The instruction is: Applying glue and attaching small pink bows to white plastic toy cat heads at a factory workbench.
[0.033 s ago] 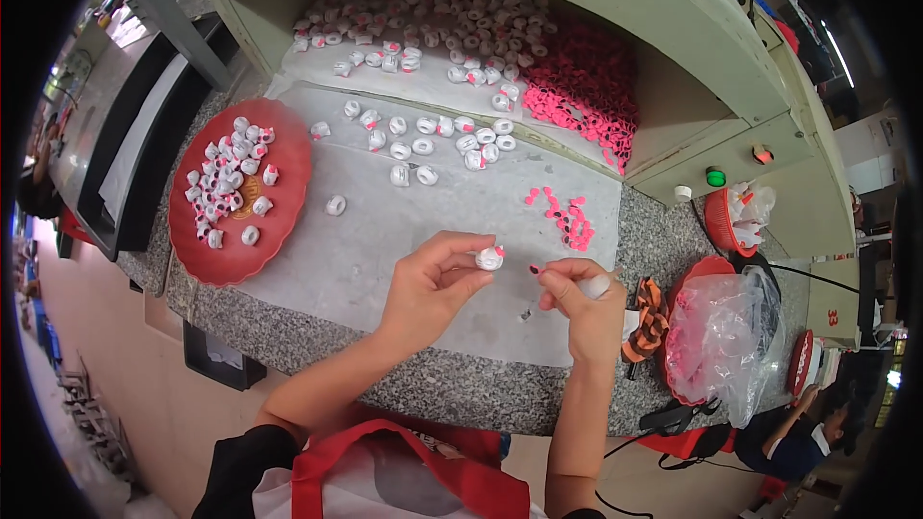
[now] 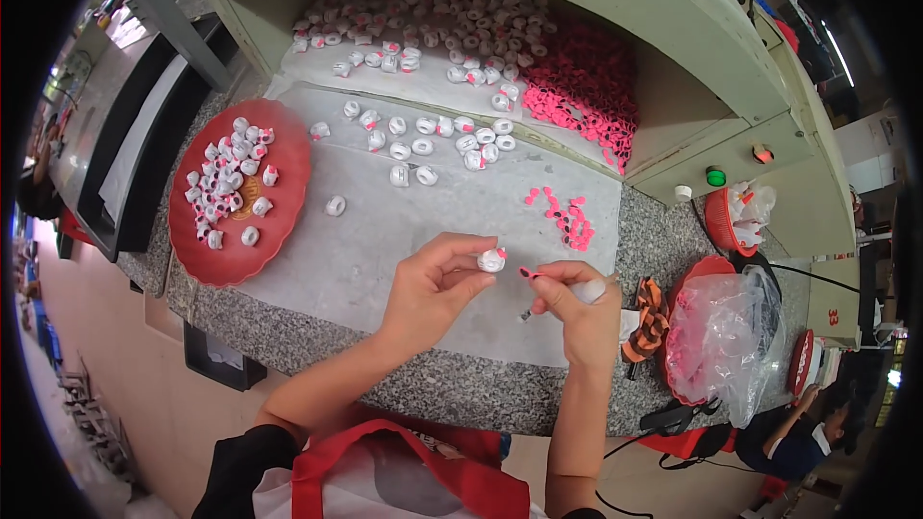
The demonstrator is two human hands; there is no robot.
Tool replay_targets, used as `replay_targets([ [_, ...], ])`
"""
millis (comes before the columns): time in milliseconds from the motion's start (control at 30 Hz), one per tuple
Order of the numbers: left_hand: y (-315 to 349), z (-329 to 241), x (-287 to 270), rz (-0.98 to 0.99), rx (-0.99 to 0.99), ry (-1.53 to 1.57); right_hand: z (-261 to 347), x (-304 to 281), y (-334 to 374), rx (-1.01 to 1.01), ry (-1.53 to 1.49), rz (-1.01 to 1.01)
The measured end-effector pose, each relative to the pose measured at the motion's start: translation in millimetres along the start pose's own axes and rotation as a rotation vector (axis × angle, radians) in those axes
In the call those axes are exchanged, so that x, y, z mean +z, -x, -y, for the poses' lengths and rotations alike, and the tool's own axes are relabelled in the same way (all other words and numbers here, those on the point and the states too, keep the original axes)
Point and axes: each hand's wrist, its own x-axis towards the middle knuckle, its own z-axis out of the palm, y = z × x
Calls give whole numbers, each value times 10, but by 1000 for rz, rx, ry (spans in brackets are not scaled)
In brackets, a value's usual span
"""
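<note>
My left hand (image 2: 433,284) is closed, its thumb and fingertips pinching a small white figure piece (image 2: 491,260) with a pink bit on top. Just right of it, my right hand (image 2: 577,303) pinches a tiny pink-and-black piece (image 2: 529,273) between thumb and forefinger. The two pieces are close but apart. A white tube or bottle (image 2: 590,290) also sits in the right hand, partly hidden by the fingers. Beyond the right hand lies a small heap of pink-and-black pieces (image 2: 575,231). Several loose white pieces (image 2: 423,146) are spread over the pale sheet (image 2: 385,240).
A red scalloped plate (image 2: 197,255) with white pieces stands at left. At the back, a green-grey cabinet (image 2: 692,149) shelters piles of white pieces (image 2: 413,5) and pink pieces (image 2: 582,101). Right are an orange-and-black cloth (image 2: 649,322), a clear plastic bag (image 2: 735,317) and a red basket (image 2: 721,221).
My right hand has shifted slightly left, bringing the pink-and-black piece nearer the white piece and showing more of it. My left hand has barely moved, a touch to the right.
</note>
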Motion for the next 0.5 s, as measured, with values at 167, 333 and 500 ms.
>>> replay_targets([
  [167,28,7,5,48,83,19,124,249,135,-52,-114,122],
  [333,40,-40,12,72,164,7,89,258,167,-118,34,-31],
  [500,30,-72,-62,144,57,135,35,293,168,-195,18,-54],
])
